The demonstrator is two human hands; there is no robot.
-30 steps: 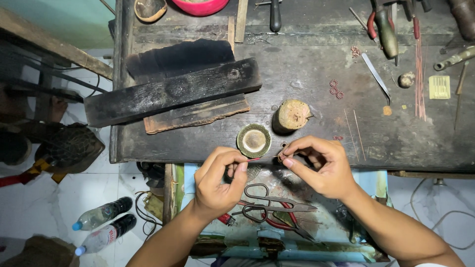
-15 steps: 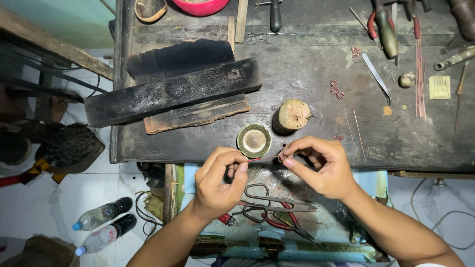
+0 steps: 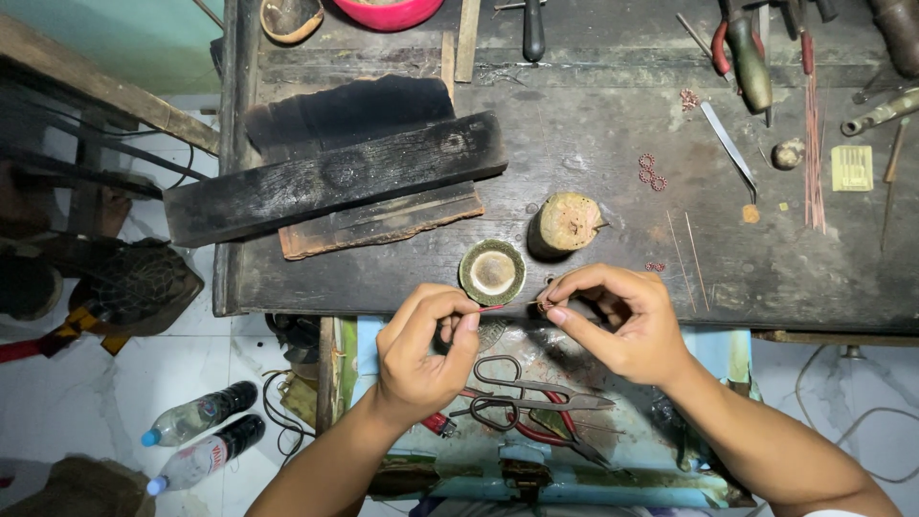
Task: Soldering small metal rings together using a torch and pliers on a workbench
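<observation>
Small round dish (image 3: 492,272), metal, pale residue inside, at the worktop's (image 3: 593,134) near edge. Pink bowl (image 3: 388,11) and a brown shallow bowl (image 3: 291,16) at the far edge; contents unclear. My left hand (image 3: 421,349) pinches a thin copper-red wire (image 3: 490,308); my right hand (image 3: 617,321) is closed on its other end, just off the near edge. Round wooden stump (image 3: 565,223) beside the dish. Charred black wooden block (image 3: 335,177), rough. Scissors (image 3: 536,393) below, in the tray.
</observation>
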